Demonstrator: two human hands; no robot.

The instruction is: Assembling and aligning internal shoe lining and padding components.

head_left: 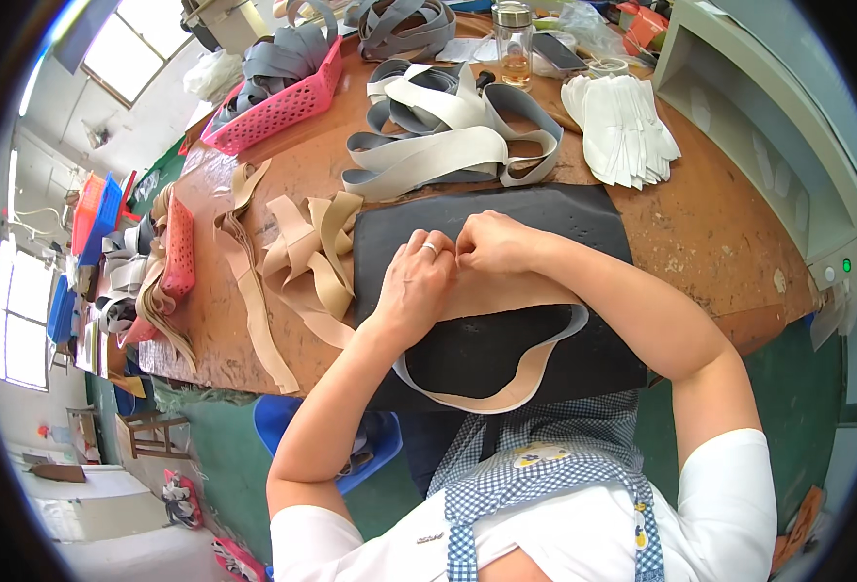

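A tan strip with a pale backing is bent into a wide loop on a black mat. My left hand, a ring on one finger, is closed over the strip's far side, its fingertips curled under. Close beside it on the right, my right hand pinches the strip's upper edge with bent fingers; the fingertips are partly hidden. The loop's near side hangs toward my apron. Loose tan strips lie in a tangle left of the mat.
Grey-and-white strips lie coiled beyond the mat. White flat pieces are fanned out at the far right, near a glass jar and a phone. A pink basket holds grey strips. A grey machine borders the table's right.
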